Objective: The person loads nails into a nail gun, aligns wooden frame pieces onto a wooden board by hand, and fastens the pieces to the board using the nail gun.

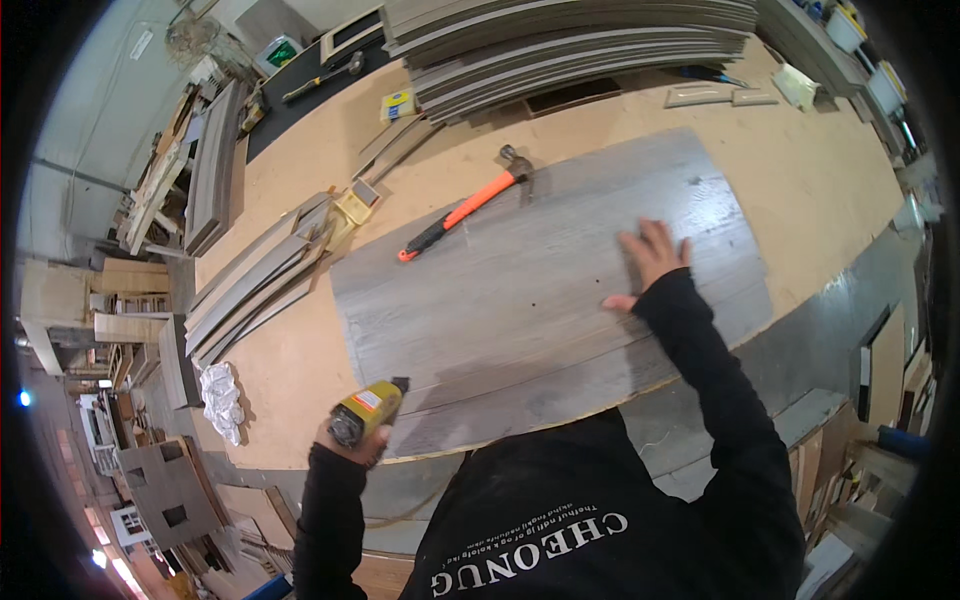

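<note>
A grey wood-grain panel [480,330] lies flat at the table's near edge, with two small dark spots near its middle. At its lower left corner, my left hand [352,446] is wrapped round a yellow-green nail gun [368,410]. The gun's black nose points toward the panel; whether they touch I cannot tell. On the panel's right half rests my right hand [655,258], fingers spread and nothing in it. A claw hammer [465,212] with an orange and black handle lies across the far part of the panel.
Thin grey strips [260,275] are piled on the table [810,210] at left, beside a crumpled white cloth [221,402]. Stacked grey boards [570,50] stand at the far side. Yellow boxes [356,200] sit by the strips. Another hammer [325,78] lies far left.
</note>
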The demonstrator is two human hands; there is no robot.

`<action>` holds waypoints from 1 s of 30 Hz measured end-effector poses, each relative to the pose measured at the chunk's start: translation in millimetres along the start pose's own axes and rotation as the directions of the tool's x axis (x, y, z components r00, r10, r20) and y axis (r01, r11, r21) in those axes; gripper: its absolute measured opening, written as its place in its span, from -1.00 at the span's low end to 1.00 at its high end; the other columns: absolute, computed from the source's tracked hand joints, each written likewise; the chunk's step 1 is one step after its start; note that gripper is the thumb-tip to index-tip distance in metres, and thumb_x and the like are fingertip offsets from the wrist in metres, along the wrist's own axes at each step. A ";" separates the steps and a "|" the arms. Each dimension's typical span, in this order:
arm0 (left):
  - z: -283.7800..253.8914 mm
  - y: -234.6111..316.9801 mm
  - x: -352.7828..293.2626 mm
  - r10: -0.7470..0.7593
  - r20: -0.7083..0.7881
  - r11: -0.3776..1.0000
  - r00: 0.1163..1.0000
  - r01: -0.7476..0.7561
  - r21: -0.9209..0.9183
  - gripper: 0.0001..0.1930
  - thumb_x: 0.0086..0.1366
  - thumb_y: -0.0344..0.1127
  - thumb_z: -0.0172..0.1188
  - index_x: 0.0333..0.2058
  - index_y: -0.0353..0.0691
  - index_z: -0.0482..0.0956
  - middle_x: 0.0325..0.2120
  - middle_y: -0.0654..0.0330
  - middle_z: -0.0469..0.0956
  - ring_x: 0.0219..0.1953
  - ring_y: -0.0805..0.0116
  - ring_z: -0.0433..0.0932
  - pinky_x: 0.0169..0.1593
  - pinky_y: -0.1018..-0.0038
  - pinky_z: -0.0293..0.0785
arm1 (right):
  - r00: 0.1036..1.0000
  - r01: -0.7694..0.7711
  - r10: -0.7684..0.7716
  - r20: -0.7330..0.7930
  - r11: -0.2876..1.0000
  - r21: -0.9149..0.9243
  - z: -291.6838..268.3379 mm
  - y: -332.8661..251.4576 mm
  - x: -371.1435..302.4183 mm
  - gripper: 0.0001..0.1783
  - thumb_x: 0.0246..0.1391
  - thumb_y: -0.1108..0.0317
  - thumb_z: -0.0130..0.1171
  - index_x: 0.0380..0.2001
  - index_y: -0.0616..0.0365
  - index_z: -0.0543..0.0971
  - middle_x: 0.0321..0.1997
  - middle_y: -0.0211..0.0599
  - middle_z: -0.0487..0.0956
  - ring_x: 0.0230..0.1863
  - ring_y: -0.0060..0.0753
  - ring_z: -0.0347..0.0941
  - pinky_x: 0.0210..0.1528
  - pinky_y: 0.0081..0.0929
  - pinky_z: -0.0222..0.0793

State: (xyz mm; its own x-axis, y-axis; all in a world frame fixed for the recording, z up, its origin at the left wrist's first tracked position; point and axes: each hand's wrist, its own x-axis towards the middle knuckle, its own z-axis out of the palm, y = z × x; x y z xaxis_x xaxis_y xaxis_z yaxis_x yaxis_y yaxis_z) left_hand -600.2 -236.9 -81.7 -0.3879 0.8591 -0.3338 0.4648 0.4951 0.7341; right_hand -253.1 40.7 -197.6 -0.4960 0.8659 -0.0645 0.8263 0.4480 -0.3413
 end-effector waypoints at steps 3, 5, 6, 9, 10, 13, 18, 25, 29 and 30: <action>39.6 5.1 -15.1 -0.024 0.160 0.999 0.987 0.016 0.050 -0.61 -0.12 -0.32 0.33 -0.29 -0.35 0.45 -0.49 0.19 0.52 -0.47 0.47 0.48 -0.39 0.56 0.43 | 0.940 -0.340 0.339 -0.035 0.938 -0.060 -19.4 70.0 -20.7 0.15 -0.72 -0.29 0.31 0.11 -0.17 0.18 0.28 -0.20 -0.06 0.31 -0.10 -0.31 0.19 0.15 -0.49; 64.4 40.0 -14.7 -0.284 0.234 0.954 0.930 0.299 -0.029 -0.61 -0.10 -0.34 0.30 -0.26 -0.35 0.43 -0.50 0.19 0.50 -0.56 0.51 0.45 -0.50 0.60 0.39 | 0.888 -0.448 0.432 -0.158 0.891 -0.078 -24.9 101.9 -26.6 0.11 -0.70 -0.26 0.33 0.10 -0.22 0.19 0.26 -0.24 -0.01 0.30 -0.12 -0.25 0.19 0.12 -0.40; 72.4 45.4 -15.1 -0.352 0.254 0.923 0.901 0.379 -0.066 -0.57 -0.10 -0.37 0.30 -0.22 -0.36 0.41 -0.41 0.12 0.50 -0.48 0.46 0.48 -0.45 0.57 0.42 | 0.864 -0.480 0.456 -0.213 0.874 -0.076 -28.7 112.8 -28.0 0.10 -0.69 -0.26 0.33 0.09 -0.24 0.20 0.26 -0.25 0.01 0.29 -0.12 -0.22 0.19 0.11 -0.36; 93.6 59.7 -15.1 -0.375 0.222 0.910 0.900 0.403 -0.099 -0.57 -0.10 -0.39 0.30 -0.22 -0.38 0.39 -0.42 0.10 0.51 -0.46 0.43 0.49 -0.42 0.56 0.44 | 0.861 -0.460 0.427 -0.275 0.885 -0.068 -28.1 126.2 -27.9 0.07 -0.67 -0.26 0.32 0.08 -0.24 0.21 0.24 -0.25 0.06 0.26 -0.13 -0.13 0.17 0.09 -0.26; 100.4 62.4 -15.5 -0.375 0.219 0.910 0.901 0.403 -0.100 -0.57 -0.10 -0.39 0.30 -0.22 -0.38 0.39 -0.42 0.10 0.51 -0.46 0.43 0.49 -0.42 0.56 0.44 | 0.862 -0.458 0.425 -0.276 0.886 -0.067 -28.0 130.5 -26.6 0.07 -0.67 -0.26 0.32 0.08 -0.24 0.21 0.24 -0.25 0.06 0.26 -0.13 -0.13 0.17 0.09 -0.26; 112.0 66.8 -16.5 -0.255 0.125 0.956 0.959 0.269 -0.115 -0.55 -0.10 -0.36 0.31 -0.21 -0.38 0.39 -0.52 0.20 0.51 -0.64 0.55 0.41 -0.51 0.63 0.41 | 0.862 -0.422 0.380 -0.336 0.904 -0.061 -32.0 139.8 -24.8 0.06 -0.66 -0.27 0.31 0.07 -0.23 0.23 0.22 -0.25 0.09 0.23 -0.13 -0.06 0.14 0.05 -0.18; 124.8 70.0 -21.9 -0.244 0.091 0.969 0.966 0.246 -0.016 -0.60 -0.11 -0.27 0.32 -0.28 -0.35 0.47 -0.55 0.21 0.53 -0.56 0.50 0.48 -0.44 0.57 0.42 | 0.850 -0.384 0.345 -0.398 0.923 -0.020 -37.5 155.0 -37.0 -0.01 -0.62 -0.27 0.29 0.04 -0.19 0.28 0.19 -0.23 0.13 0.17 -0.11 0.03 0.11 0.00 -0.12; 184.2 139.5 -42.2 -0.238 -0.033 0.956 0.971 0.241 0.166 -0.55 -0.16 -0.25 0.35 -0.29 -0.37 0.48 -0.48 0.14 0.55 -0.45 0.42 0.53 -0.32 0.51 0.45 | 0.965 -0.061 0.135 -0.223 0.948 0.312 -64.7 276.8 -74.3 -0.25 -0.34 0.18 0.28 0.02 0.04 0.28 0.10 -0.11 0.25 0.05 -0.04 0.21 0.02 -0.27 0.19; 262.5 205.9 -31.8 -0.303 -0.040 0.952 0.952 0.301 -0.056 -0.61 -0.10 -0.32 0.31 -0.26 -0.34 0.46 -0.53 0.22 0.50 -0.63 0.53 0.42 -0.56 0.60 0.40 | 0.990 -0.083 0.139 -0.022 0.703 0.707 -92.7 356.3 -76.6 -0.53 -0.29 0.43 0.25 -0.19 0.25 0.41 -0.34 -0.20 0.48 -0.29 -0.41 0.37 -0.19 -0.52 0.27; 280.5 226.4 -30.4 -0.329 -0.035 0.937 0.944 0.322 -0.134 -0.63 -0.07 -0.35 0.29 -0.25 -0.33 0.45 -0.55 0.24 0.49 -0.67 0.57 0.39 -0.62 0.63 0.36 | 0.988 -0.141 0.133 0.076 0.595 0.791 -103.0 364.0 -78.3 -0.62 -0.24 0.46 0.23 -0.26 0.28 0.43 -0.43 -0.28 0.49 -0.40 -0.53 0.38 -0.29 -0.59 0.30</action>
State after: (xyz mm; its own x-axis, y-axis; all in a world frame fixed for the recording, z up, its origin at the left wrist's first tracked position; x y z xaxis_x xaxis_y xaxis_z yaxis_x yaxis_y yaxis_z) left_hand -259.9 -114.5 -71.2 -0.5467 0.6431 -0.5363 0.2043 0.7235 0.6594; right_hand 114.0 158.9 -220.2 -0.4008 0.8983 -0.1800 0.3505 -0.0312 -0.9360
